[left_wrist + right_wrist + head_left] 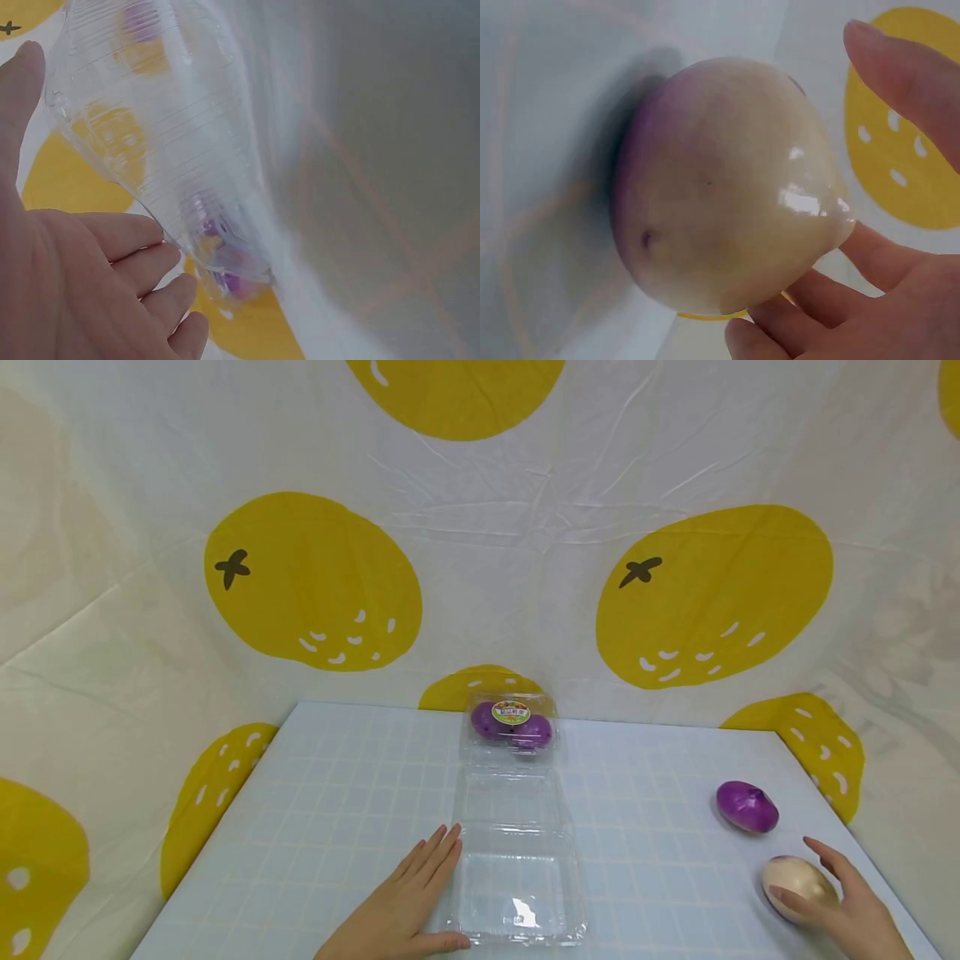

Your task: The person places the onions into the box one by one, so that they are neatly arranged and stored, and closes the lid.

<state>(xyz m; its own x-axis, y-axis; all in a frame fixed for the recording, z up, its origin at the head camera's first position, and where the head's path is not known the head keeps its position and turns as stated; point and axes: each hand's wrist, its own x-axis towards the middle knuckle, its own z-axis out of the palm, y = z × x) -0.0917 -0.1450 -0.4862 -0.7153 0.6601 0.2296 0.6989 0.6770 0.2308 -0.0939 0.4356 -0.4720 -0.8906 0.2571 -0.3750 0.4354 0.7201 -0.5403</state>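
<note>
A purple-and-white turnip [797, 878] sits on the table at the right. My right hand [862, 906] is spread around its near and right side; in the right wrist view the thumb stands away from the turnip [727, 187] and the fingers reach along its far lower side. At the front middle, a clear plastic clamshell box [510, 887] lies unfolded with its lid spread out behind. Beside its left edge rests my left hand [408, 893], fingers straight. In the left wrist view, those fingers meet the rim of the clear box [161, 142].
Farther back on the right lies a purple vegetable [747, 807] with a pointed tip. Another clear box [542, 705], closed and labelled, stands at the table's back edge with purple vegetables inside. Patterned cloth walls surround the gridded table [345, 793].
</note>
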